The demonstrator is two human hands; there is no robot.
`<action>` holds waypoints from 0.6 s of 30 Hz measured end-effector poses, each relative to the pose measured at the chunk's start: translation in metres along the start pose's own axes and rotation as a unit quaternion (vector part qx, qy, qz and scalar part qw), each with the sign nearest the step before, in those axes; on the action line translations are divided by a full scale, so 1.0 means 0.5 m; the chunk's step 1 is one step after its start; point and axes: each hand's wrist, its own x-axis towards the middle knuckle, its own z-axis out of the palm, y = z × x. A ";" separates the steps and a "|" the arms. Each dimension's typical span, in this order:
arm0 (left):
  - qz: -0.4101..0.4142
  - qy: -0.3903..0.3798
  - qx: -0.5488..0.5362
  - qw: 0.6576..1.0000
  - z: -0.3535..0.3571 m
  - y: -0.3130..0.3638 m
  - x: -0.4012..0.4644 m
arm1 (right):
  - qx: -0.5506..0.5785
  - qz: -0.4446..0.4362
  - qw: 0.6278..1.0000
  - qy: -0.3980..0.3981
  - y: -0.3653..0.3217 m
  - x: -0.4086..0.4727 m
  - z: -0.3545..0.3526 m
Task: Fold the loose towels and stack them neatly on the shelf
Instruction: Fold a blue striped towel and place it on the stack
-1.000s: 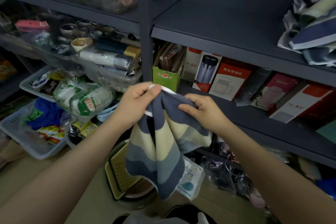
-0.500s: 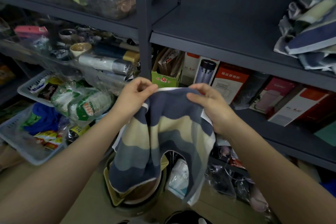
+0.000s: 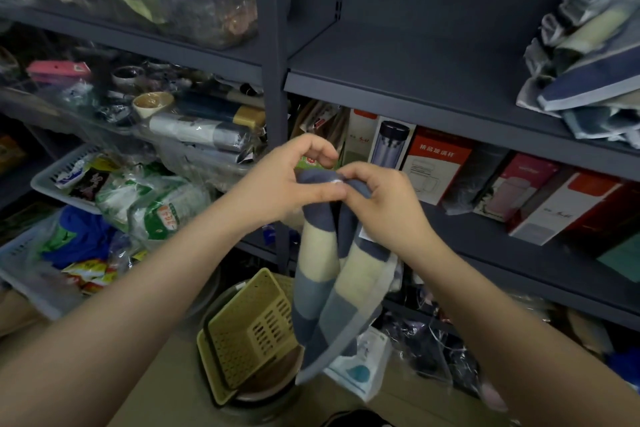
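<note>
Where half a second ago the hands held the towel's (image 3: 323,274) top edge spread apart, they have now come together in front of the chest, so the two upper corners meet and the cloth hangs doubled in a narrow striped fall of blue and cream. The left hand (image 3: 287,180) pinches the joined edge between thumb and forefinger, its other fingers curled loosely above; the right hand (image 3: 384,204) has its fingers curled round the same edge from the other side, touching the left thumb. This looks like the first fold, made in the air; judging by the hanging length, at least one more fold is needed before it can be stacked. The towel is held well below the shelf (image 3: 415,94), whose bare grey board lies up and to the right. On that board, at the far right, sits a heap (image 3: 588,80) of other towels, rumpled and not yet folded, so most of the task seems still ahead. Boxes (image 3: 436,163) line the level below, just behind the hands. A yellow basket (image 3: 252,333) rests tilted in a round tub on the floor under the towel's hem, and bags (image 3: 152,204) crowd the trays at left. Nothing blocks the way up to the board, though the heap leaves only its left part free.
</note>
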 end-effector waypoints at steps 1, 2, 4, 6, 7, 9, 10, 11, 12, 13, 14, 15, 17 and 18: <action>0.026 -0.013 0.064 0.998 -0.003 -0.003 -0.005 | 0.004 0.027 1.000 0.003 0.008 0.000 0.000; 0.057 -0.023 0.134 0.989 -0.004 -0.007 -0.010 | 0.019 0.053 0.998 0.006 0.014 0.001 -0.002; 0.103 -0.030 0.251 0.962 -0.003 -0.014 -0.020 | 0.074 0.096 0.993 0.002 0.022 0.001 -0.003; 0.137 -0.032 0.330 0.933 -0.001 -0.018 -0.028 | 0.150 0.130 0.980 -0.003 0.023 0.001 -0.002; 0.170 -0.033 0.362 0.916 0.000 -0.019 -0.030 | 0.202 0.148 0.968 -0.004 0.022 0.001 -0.002; 0.242 -0.022 0.381 0.892 0.002 -0.024 -0.033 | 0.312 0.186 0.932 -0.008 0.021 0.001 -0.002; 0.260 -0.004 0.366 0.893 0.003 -0.024 -0.034 | 0.353 0.201 0.914 -0.016 0.020 0.001 -0.001; 0.260 0.020 0.335 0.905 0.004 -0.025 -0.033 | 0.383 0.212 0.899 -0.025 0.019 0.001 -0.001; 0.245 0.040 0.289 0.925 0.005 -0.026 -0.030 | 0.408 0.221 0.885 -0.034 0.020 0.000 -0.001; 0.214 0.054 0.235 0.947 0.006 -0.027 -0.028 | 0.432 0.229 0.871 -0.039 0.020 0.000 -0.001; 0.172 0.063 0.179 0.967 0.008 -0.029 -0.025 | 0.450 0.235 0.861 -0.042 0.021 0.000 -0.001; 0.121 0.065 0.114 0.984 0.010 -0.030 -0.023 | 0.459 0.237 0.855 -0.042 0.024 0.000 0.001; 0.003 0.089 -0.041 0.995 0.019 -0.037 -0.020 | 0.427 0.244 0.870 -0.022 0.033 0.001 0.003; -0.056 0.120 -0.114 0.985 0.024 -0.041 -0.018 | 0.388 0.254 0.886 0.002 0.040 0.003 0.004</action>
